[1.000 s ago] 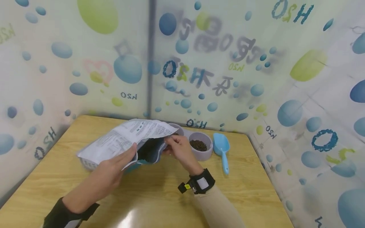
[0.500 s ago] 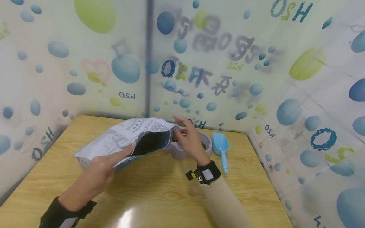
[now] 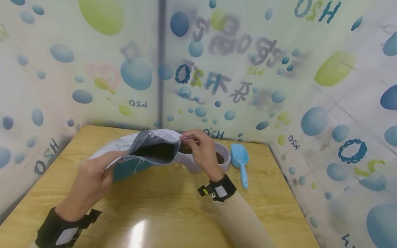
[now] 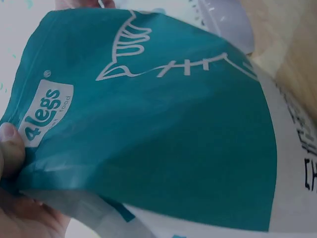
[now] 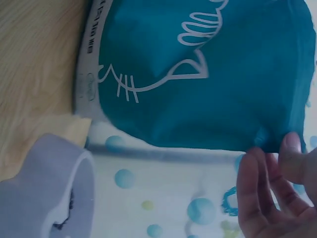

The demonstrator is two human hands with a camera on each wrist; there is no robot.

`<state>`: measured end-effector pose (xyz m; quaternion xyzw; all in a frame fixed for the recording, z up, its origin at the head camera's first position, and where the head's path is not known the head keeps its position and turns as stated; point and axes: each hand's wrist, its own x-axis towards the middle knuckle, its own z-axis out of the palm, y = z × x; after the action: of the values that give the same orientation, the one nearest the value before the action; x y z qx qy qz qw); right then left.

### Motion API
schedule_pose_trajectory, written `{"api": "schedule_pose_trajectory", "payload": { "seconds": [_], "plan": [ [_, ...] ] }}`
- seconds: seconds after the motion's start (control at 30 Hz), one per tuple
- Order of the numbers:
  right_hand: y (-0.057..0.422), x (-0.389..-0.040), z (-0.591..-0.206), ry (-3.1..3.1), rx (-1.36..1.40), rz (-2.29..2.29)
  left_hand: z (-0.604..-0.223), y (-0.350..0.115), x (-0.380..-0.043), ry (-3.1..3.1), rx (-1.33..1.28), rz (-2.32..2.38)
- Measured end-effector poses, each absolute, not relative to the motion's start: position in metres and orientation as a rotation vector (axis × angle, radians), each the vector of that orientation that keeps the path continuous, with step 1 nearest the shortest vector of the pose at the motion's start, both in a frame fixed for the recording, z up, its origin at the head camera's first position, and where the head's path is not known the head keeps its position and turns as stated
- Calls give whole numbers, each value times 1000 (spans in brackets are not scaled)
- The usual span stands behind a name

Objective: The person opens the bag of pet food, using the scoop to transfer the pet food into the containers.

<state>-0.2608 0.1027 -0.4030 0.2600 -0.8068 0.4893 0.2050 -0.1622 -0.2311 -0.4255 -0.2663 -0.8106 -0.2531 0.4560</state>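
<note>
A teal and white pet food bag (image 3: 128,169), labelled "4legs", is tilted over the table with its wide mouth facing me and dark inside. My left hand (image 3: 91,177) grips the left edge of that mouth; the left wrist view shows its thumb (image 4: 11,148) on the bag's teal face. At the opposite corner my right hand (image 3: 204,153) pinches the rim, its thumb (image 5: 292,151) against the teal side. Behind the right hand sits a lavender double bowl (image 3: 190,164), partly covered, with brown kibble (image 3: 219,158) in both cups.
A light blue scoop (image 3: 240,158) lies right of the bowl, its handle towards me. The wooden table (image 3: 173,206) meets patterned curtain-like walls (image 3: 229,62) at the back and sides.
The bag has tipped so its mouth turns more towards me and gapes wider. My left hand has shifted left and down. The right hand's raised fingers have closed onto the bag's corner.
</note>
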Motion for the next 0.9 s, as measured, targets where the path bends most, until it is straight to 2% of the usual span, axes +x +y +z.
{"api": "schedule_pose_trajectory", "payload": {
  "seconds": [0.43,0.9],
  "plan": [
    [106,-245,-375,-2136,756,1318,-394,-235,-172,-1984,-475,-736],
    [117,-237,-361,-2051,672,1327,-375,-227,-190,-2007,-413,-858]
  ]
}}
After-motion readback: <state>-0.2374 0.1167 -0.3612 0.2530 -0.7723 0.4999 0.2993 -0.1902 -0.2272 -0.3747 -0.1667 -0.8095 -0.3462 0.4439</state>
